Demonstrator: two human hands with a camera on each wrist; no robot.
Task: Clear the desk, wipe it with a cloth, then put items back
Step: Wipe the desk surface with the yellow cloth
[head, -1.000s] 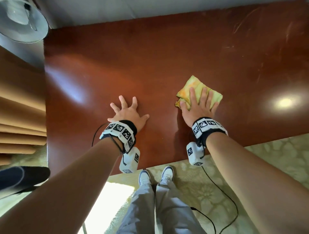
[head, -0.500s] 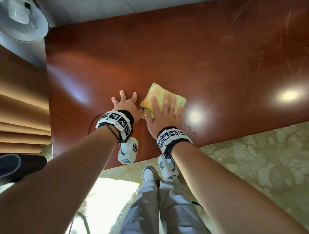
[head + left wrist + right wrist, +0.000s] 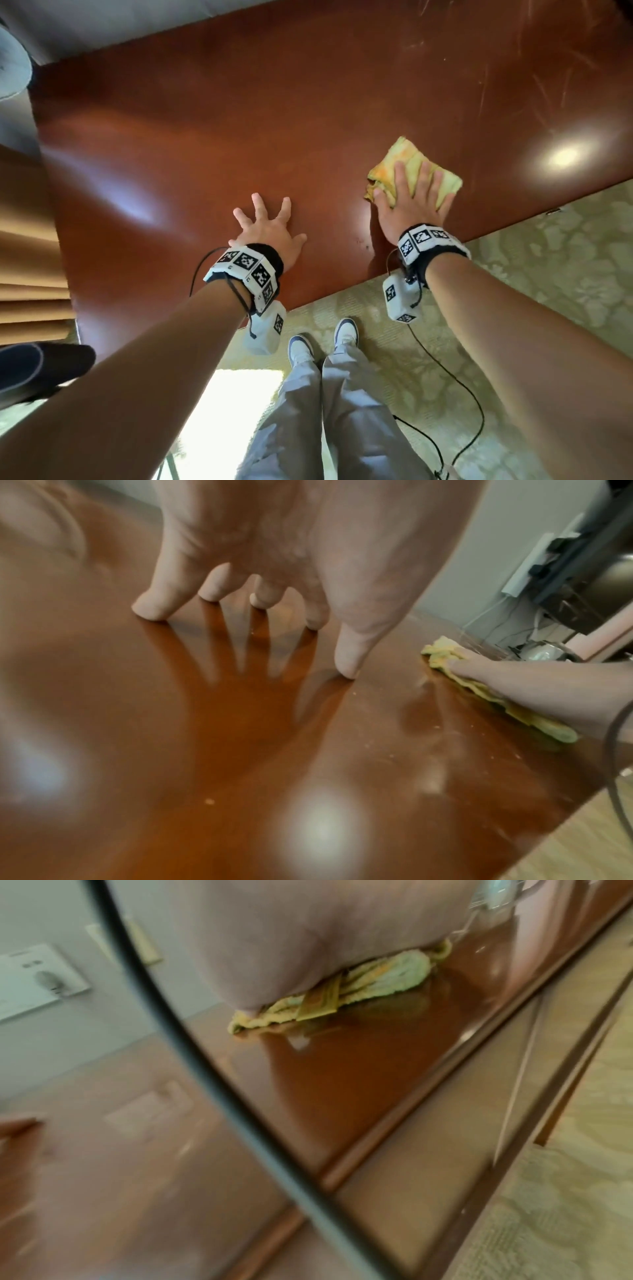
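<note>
A folded yellow-green cloth (image 3: 407, 161) lies on the glossy red-brown desk (image 3: 239, 120) near its front edge. My right hand (image 3: 412, 198) presses flat on the cloth with straight fingers. In the right wrist view the palm (image 3: 308, 934) covers most of the cloth (image 3: 383, 980). My left hand (image 3: 265, 228) rests on the bare desk to the left, fingers spread, only the fingertips (image 3: 150, 612) touching the wood. From the left wrist camera the cloth (image 3: 445, 653) shows at the right under the other hand.
A pale lamp shade (image 3: 12, 65) sits at the back left corner. Wooden slats (image 3: 27, 257) border the left side. Patterned carpet (image 3: 548, 274) and my shoes (image 3: 346, 330) lie below the desk's front edge. A wall socket (image 3: 37, 980) is on the wall behind.
My right hand slid the cloth left until it was beside my left hand, then back right again. The left hand stayed planted.
</note>
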